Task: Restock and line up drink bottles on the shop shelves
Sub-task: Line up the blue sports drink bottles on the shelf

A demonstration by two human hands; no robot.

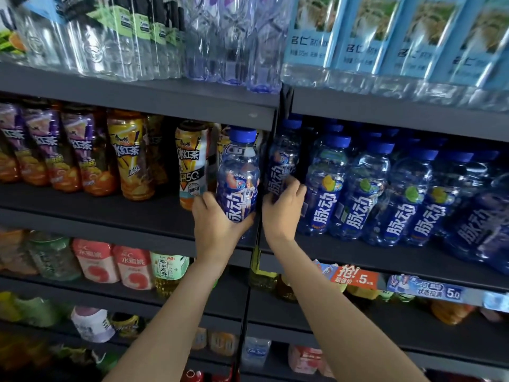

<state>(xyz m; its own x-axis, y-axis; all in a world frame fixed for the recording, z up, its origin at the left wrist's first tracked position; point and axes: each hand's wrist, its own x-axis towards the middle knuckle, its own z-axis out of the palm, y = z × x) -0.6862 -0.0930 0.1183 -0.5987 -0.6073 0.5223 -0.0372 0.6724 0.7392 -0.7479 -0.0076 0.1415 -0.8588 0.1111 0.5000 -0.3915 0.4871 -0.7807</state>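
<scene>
My left hand (217, 221) grips the lower body of a blue-capped, blue-labelled drink bottle (239, 172), upright at the right end of the left shelf bay. My right hand (283, 208) holds a second bottle of the same kind (283, 161) at the left end of the right bay, fingers curled round its label. Beside it on the middle shelf (385, 260) stands a row of several matching blue bottles (363, 188), more behind them.
Iced tea bottles (129, 155) fill the left bay's middle shelf. A black upright post (278, 117) divides the bays. Clear water bottles (234, 40) and blue-labelled packs (399, 37) stand above. Pink and green drinks (132, 268) and price tags (355, 278) sit below.
</scene>
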